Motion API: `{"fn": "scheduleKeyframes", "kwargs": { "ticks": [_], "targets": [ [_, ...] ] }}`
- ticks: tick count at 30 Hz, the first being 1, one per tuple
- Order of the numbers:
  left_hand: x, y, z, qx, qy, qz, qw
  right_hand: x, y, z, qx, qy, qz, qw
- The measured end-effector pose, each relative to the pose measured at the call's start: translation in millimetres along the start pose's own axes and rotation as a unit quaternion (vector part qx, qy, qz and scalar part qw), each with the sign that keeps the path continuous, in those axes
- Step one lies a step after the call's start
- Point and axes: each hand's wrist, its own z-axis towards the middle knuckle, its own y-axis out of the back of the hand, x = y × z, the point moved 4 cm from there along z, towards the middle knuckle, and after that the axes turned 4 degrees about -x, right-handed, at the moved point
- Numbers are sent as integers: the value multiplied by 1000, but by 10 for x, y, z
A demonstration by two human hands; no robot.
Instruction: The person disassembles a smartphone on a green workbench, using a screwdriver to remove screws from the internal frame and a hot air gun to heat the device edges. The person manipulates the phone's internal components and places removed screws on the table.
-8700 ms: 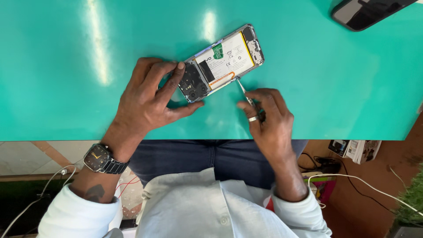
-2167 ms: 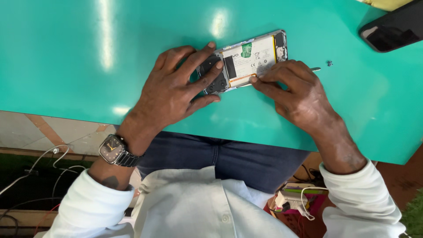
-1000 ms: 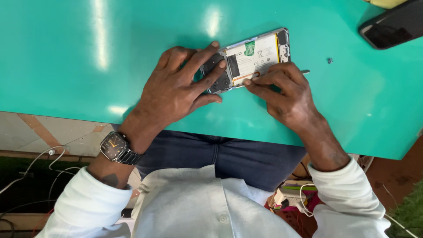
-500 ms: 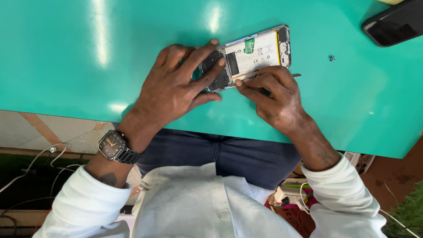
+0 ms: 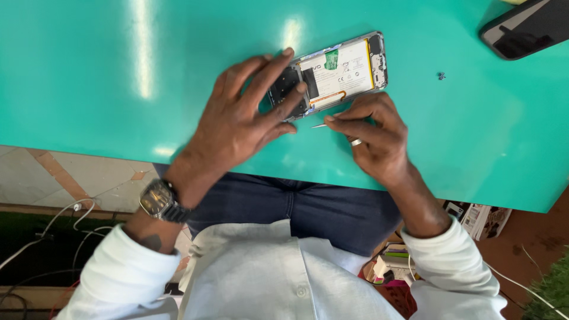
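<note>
An opened phone [image 5: 332, 74] is being pinned flat on the green counter [image 5: 118, 77] by the spread fingers of the left hand [image 5: 243, 121]. A thin metal tool [image 5: 320, 125] is being pinched by the right hand [image 5: 370, 133], just beside the phone's lower edge.

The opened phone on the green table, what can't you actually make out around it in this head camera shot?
- Opened phone: its near end is covered by the left hand.
- Thin metal tool: only the tip shows; the right hand hides the rest.
- Small dark bits on the green table: too small to identify.
- Dark phone: cut off by the top edge.
</note>
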Motion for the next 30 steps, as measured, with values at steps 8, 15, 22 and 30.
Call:
{"fn": "scheduleKeyframes", "kwargs": {
  "ticks": [8,15,22,30],
  "targets": [
    [-260,-155,-37,29,32,-58,997,64,11,22,-20,-32,-102,994],
    [-188,-150,-80,-31,216,-263,940,57,-16,-6,-30,-26,-141,989],
    [372,741,-217,-97,227,211,946,271,4,42,-4,-22,-112,993],
    [52,239,-154,67,64,-25,995,545,-66,140,140,57,-209,966]
  ]
}}
